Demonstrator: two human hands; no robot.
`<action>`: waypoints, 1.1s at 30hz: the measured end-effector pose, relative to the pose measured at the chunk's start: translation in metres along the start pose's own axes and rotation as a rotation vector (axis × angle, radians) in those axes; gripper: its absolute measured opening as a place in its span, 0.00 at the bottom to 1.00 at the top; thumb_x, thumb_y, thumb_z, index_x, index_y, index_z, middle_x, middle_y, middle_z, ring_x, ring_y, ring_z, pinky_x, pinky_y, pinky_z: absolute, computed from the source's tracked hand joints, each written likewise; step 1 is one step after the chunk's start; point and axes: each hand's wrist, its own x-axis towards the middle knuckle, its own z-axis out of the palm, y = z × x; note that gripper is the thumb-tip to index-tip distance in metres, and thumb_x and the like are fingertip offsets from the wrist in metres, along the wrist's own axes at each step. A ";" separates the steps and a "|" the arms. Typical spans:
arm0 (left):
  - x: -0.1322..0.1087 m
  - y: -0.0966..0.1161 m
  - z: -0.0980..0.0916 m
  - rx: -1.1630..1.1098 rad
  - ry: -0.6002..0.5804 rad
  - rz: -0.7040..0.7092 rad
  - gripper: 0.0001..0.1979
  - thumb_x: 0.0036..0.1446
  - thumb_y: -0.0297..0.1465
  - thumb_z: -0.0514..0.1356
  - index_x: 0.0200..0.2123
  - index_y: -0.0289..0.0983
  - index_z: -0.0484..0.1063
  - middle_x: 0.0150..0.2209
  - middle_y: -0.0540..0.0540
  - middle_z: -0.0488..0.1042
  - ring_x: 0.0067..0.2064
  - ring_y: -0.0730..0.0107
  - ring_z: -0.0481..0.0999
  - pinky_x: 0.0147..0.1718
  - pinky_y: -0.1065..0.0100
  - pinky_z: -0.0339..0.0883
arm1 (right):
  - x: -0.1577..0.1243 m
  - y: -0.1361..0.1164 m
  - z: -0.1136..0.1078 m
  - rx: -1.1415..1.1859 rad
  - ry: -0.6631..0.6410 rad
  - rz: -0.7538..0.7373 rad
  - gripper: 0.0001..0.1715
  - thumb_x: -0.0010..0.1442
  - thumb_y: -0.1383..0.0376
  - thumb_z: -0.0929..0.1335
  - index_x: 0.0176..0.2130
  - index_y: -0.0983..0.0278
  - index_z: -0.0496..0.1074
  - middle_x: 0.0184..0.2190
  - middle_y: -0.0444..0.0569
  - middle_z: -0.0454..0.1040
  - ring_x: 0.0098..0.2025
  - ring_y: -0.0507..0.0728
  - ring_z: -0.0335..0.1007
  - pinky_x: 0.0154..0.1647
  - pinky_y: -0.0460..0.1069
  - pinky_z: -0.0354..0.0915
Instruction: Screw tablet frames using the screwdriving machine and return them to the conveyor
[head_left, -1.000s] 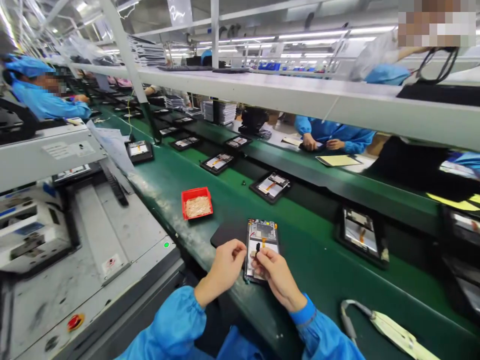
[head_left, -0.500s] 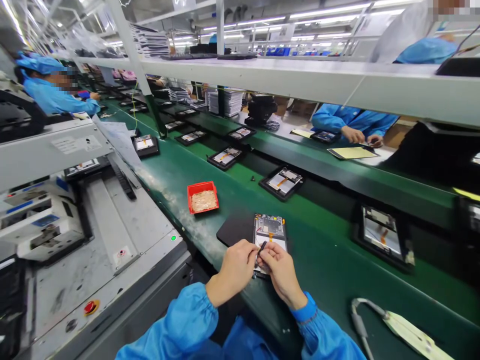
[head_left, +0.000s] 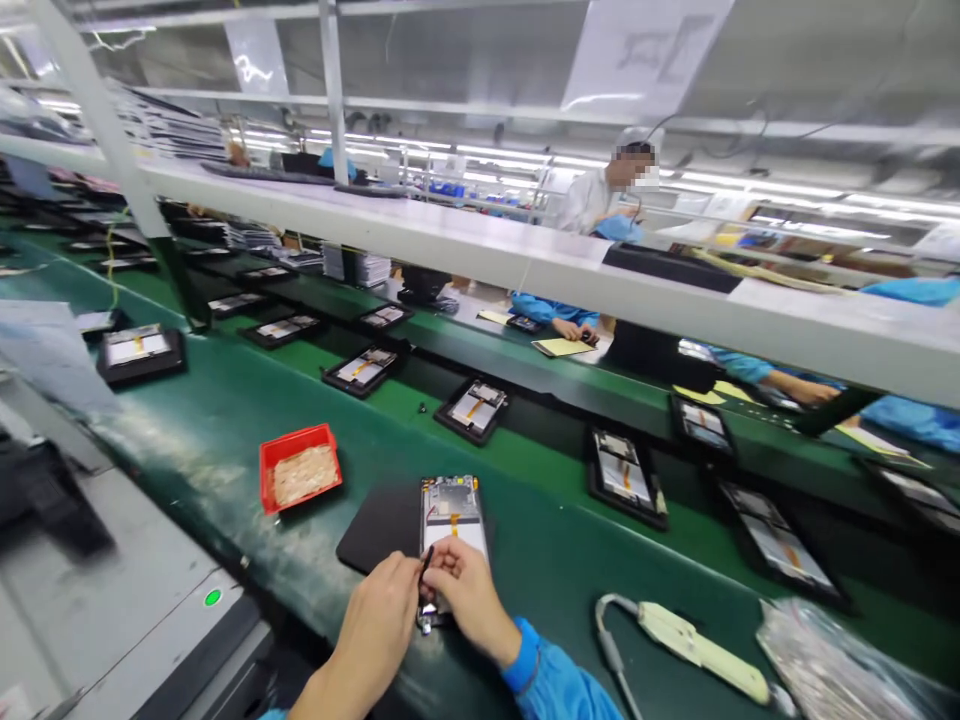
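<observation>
Tablet housing (head_left: 450,530) on black mat (head_left: 377,527)
Left hand (head_left: 379,625) and right hand (head_left: 466,590) clench around a slim black tool (head_left: 426,568); which grips it is unclear.

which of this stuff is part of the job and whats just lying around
In use: left hand, right hand, small black tool, opened tablet, black mat

Lying about: red tray, white corded unit, plastic bag, other tablets on the green conveyor belt
</observation>
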 end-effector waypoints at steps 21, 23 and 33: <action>-0.013 -0.014 0.001 0.068 0.093 0.074 0.14 0.63 0.25 0.48 0.33 0.41 0.72 0.31 0.46 0.76 0.33 0.63 0.78 0.30 0.67 0.67 | -0.004 0.002 0.010 0.013 -0.062 0.020 0.13 0.46 0.66 0.74 0.33 0.64 0.71 0.24 0.39 0.69 0.25 0.50 0.68 0.30 0.46 0.65; -0.014 -0.028 0.000 0.055 0.113 0.054 0.12 0.64 0.28 0.49 0.33 0.41 0.71 0.31 0.47 0.76 0.32 0.64 0.78 0.31 0.67 0.67 | -0.002 0.002 0.010 0.023 -0.055 0.056 0.16 0.45 0.64 0.75 0.34 0.64 0.70 0.24 0.38 0.69 0.25 0.49 0.68 0.28 0.46 0.64; 0.063 -0.111 -0.096 0.384 0.070 -0.564 0.12 0.65 0.30 0.49 0.41 0.34 0.72 0.43 0.36 0.78 0.44 0.56 0.79 0.41 0.64 0.67 | -0.024 -0.033 -0.044 -0.026 0.024 0.107 0.23 0.50 0.50 0.76 0.33 0.64 0.68 0.29 0.49 0.76 0.28 0.53 0.72 0.30 0.49 0.67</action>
